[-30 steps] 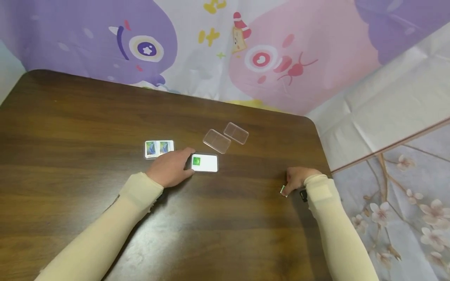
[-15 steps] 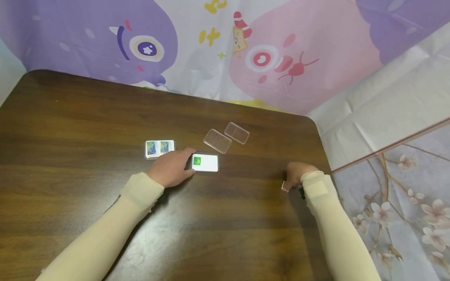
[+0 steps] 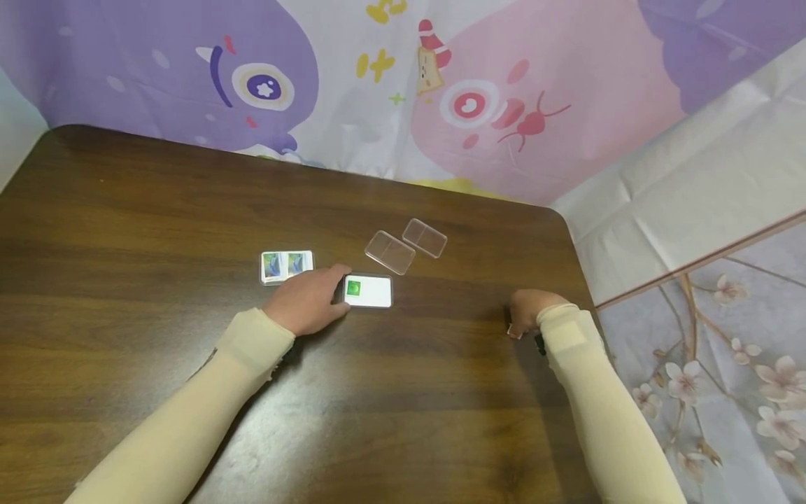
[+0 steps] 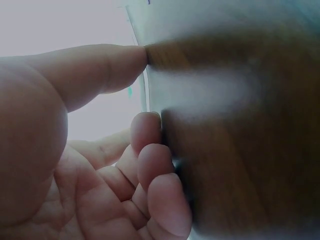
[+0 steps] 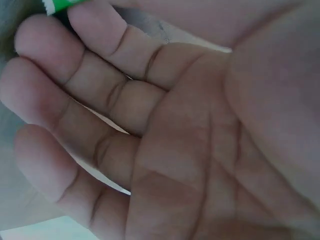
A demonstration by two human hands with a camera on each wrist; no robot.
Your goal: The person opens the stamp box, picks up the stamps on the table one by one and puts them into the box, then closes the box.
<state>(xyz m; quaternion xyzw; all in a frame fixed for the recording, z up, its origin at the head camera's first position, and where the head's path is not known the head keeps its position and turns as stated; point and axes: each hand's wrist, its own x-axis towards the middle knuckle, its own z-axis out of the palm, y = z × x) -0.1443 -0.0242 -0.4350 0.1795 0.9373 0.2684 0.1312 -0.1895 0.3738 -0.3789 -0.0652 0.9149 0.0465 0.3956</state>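
My left hand [image 3: 306,302] holds a clear flat case [image 3: 390,291] by its left end, thumb and forefinger at the two near corners. Inside that case lies a white card bearing one green postage stamp [image 3: 354,288] at its left. Out to the right, my right hand [image 3: 532,308] pinches a small stamp, of which a green strip with a white toothed edge [image 5: 57,5] shows beside the fingertips in the right wrist view. Most of that stamp is hidden by the fingers. In the left wrist view the thumb [image 4: 117,67] and curled fingers stand close to the tabletop.
Another clear case [image 3: 271,283] with two blue-green stamps lies left of the left hand, which partly covers it. Two clear lids or trays [image 3: 390,253] lie behind the held case. The brown table [image 3: 157,210] ends at a cartoon-printed cloth [image 3: 352,105] behind.
My right hand has moved slightly away from me with the stamp, which now shows less between the fingers. The left hand and the cases have stayed in place.
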